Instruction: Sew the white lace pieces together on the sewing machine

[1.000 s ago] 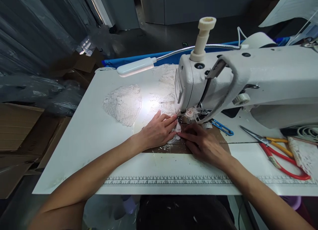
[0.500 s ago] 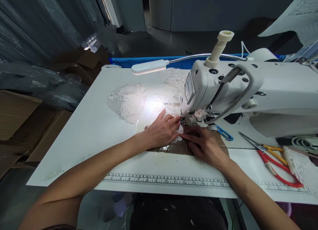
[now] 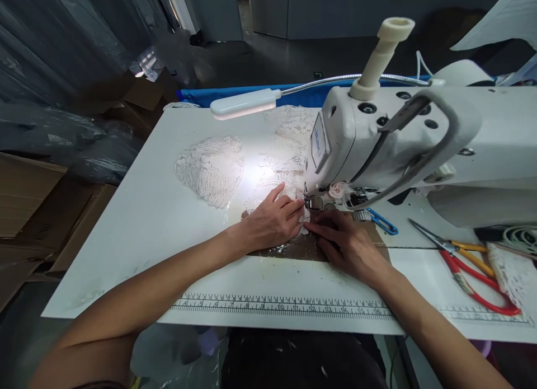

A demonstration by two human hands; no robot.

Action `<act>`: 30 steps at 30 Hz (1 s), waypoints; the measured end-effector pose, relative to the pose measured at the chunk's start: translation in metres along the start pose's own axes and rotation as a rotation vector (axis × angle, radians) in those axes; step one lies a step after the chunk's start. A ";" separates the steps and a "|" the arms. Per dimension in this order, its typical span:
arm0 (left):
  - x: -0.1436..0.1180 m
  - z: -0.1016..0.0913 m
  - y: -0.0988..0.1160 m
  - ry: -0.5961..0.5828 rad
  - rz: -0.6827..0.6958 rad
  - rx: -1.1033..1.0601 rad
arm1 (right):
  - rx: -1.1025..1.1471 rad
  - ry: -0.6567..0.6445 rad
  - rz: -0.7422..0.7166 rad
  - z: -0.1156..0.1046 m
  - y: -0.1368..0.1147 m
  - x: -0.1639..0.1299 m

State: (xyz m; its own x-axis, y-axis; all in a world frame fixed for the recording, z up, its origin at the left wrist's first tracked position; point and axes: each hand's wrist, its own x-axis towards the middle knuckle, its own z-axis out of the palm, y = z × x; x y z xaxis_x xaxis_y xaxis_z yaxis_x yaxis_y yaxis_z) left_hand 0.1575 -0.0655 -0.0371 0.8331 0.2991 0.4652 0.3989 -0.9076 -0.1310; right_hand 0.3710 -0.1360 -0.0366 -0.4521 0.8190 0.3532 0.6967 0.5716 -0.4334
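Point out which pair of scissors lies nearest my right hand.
The small blue-handled snips, beside the machine's foot just beyond the right hand. The red-handled scissors and the yellow-handled pair lie farther right.

Needle area hidden behind sewing machine head (image 3: 335, 148); scissors (image 3: 470, 266) tips blurred; lace (image 3: 514, 271) cut by right edge.

- White openwork lace piece (image 3: 302, 214) between both hands' fingertips.
- White sewing machine (image 3: 403, 137) above the right hand (image 3: 346, 244).
- Red- and yellow-handled scissors (image 3: 470, 266) right of it.
- Blue clipper (image 3: 381, 222) just beyond the right hand.
- White lace pile (image 3: 212, 168) beyond the left hand (image 3: 271, 224).
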 end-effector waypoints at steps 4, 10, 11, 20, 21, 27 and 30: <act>0.003 -0.002 -0.001 -0.070 -0.026 0.013 | -0.041 -0.009 0.035 0.001 -0.001 0.001; 0.011 -0.002 -0.008 -0.114 -0.078 0.049 | -0.136 -0.026 0.085 0.003 -0.001 0.006; 0.012 -0.002 -0.008 -0.119 -0.087 0.056 | -0.155 -0.025 0.085 0.003 -0.001 0.007; 0.018 -0.003 0.007 -0.154 -0.179 0.131 | -0.109 0.016 0.128 0.001 0.001 0.004; 0.018 -0.006 0.006 -0.150 -0.189 0.128 | -0.066 0.025 0.164 -0.001 0.002 0.002; 0.018 -0.027 -0.016 -0.099 -0.100 -0.070 | 0.074 0.070 0.328 -0.011 0.009 0.000; 0.014 -0.025 -0.023 -0.124 0.058 -0.282 | 0.058 0.066 0.379 -0.008 0.012 0.000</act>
State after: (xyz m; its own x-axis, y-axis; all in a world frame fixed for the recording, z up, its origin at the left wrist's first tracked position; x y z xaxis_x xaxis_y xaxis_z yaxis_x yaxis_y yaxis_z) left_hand 0.1504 -0.0481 -0.0055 0.8988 0.2620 0.3514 0.2417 -0.9650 0.1014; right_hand 0.3837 -0.1294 -0.0346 -0.1307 0.9687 0.2109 0.7743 0.2326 -0.5885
